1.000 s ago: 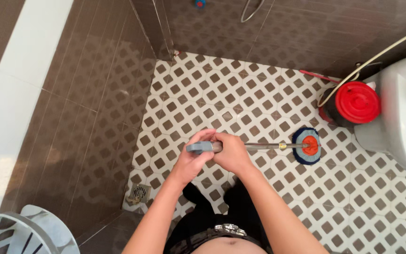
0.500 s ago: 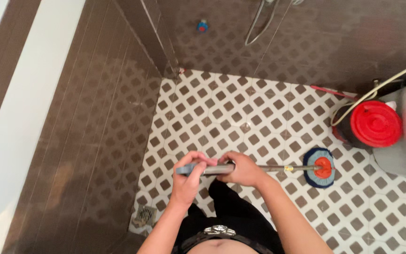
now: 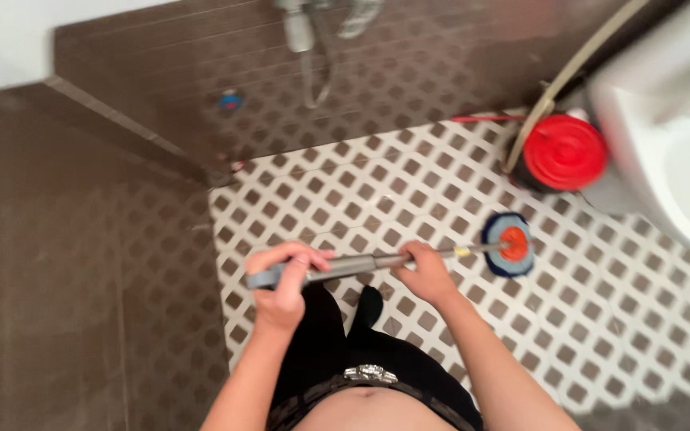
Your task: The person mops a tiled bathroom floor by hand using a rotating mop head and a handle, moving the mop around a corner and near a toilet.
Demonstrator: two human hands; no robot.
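You had both hands on the mop handle (image 3: 361,263) there. Your left hand (image 3: 285,281) was clenched round the grey grip at the near end, and your right hand (image 3: 425,271) was wrapped round the shaft further along, closer to the head. The round mop head (image 3: 509,245), blue rim with an orange centre, was sitting flat on the patterned floor tiles (image 3: 409,175), just in front of the red bucket (image 3: 562,153) and a little to the left of it.

How far along? My read is that you were mid-mopping: the head was down on the tiles and the handle was stretched out from your body toward the bucket. No wet sheen or streaks showed on the floor, so I couldn't judge which tiles were done. The corner well left of the bucket, by the brown wall (image 3: 105,263), and the strip under the shower fitting (image 3: 309,36) looked no different from the rest.

Now the hard parts. The whole view was motion-blurred, so the handle joints and the mop fibres were smeared. The toilet (image 3: 664,136), touching or just right of the bucket, was cut off by the edge. A pale hose (image 3: 557,88) curved over the bucket, and both its ends were out of sight. Your legs hid the tiles beneath you.
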